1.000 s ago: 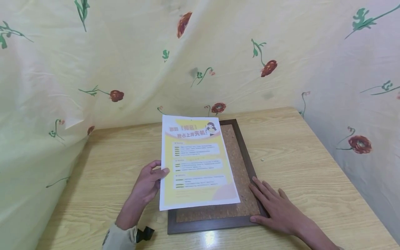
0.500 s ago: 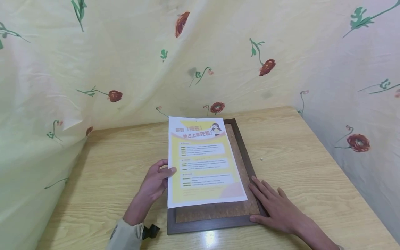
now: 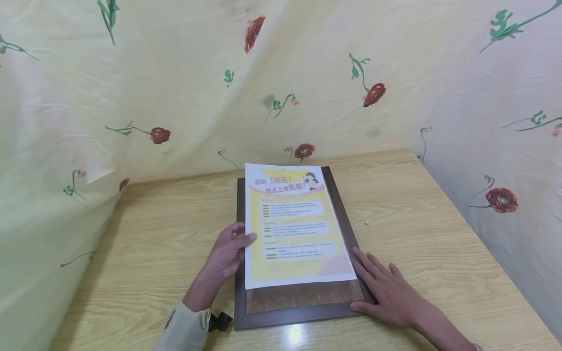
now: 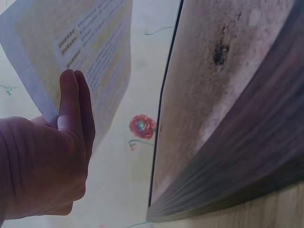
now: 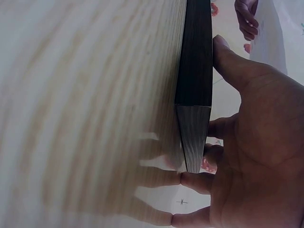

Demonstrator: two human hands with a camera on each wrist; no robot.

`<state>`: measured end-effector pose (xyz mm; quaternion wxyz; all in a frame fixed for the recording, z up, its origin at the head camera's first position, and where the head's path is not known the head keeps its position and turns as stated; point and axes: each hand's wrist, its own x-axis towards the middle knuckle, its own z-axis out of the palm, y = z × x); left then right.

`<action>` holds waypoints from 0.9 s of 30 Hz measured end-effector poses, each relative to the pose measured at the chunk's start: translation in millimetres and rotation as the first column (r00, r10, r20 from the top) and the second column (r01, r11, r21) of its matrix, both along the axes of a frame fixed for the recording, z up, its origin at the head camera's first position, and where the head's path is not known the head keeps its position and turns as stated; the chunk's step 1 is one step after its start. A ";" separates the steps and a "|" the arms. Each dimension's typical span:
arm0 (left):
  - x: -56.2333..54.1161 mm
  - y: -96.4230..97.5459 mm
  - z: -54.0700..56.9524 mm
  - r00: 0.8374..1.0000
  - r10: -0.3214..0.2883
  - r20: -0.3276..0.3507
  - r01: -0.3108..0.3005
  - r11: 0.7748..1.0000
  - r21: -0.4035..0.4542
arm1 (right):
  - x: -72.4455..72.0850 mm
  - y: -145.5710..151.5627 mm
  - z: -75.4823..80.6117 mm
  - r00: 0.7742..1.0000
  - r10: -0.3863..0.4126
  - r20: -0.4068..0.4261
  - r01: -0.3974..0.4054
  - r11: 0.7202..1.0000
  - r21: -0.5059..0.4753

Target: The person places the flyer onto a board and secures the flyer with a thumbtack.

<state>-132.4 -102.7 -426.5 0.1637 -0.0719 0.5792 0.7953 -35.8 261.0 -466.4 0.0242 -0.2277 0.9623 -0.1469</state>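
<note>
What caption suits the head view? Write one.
Left hand holds a yellow flyer over a cork board; right hand steadies its frame.

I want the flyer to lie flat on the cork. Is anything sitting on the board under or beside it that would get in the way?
Nothing visible does. The flyer, pinched by the left hand, lies over bare cork board; the right hand rests only on the frame's near right corner.
</note>
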 end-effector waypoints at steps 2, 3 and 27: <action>-1.1 1.4 -1.9 1.000 -0.006 -0.003 0.006 1.000 0.000 | 0.1 -0.4 -0.7 1.000 -0.001 0.000 0.001 1.000 -0.001; -1.7 2.0 -3.1 1.000 -0.009 -0.002 0.009 1.000 -0.001 | 0.0 -0.4 -0.9 1.000 -0.004 0.004 0.004 1.000 0.001; -9.9 7.0 -20.0 0.999 -0.017 0.036 0.018 0.999 -0.031 | -0.1 -1.7 1.4 1.000 -0.003 -0.002 0.003 1.000 0.001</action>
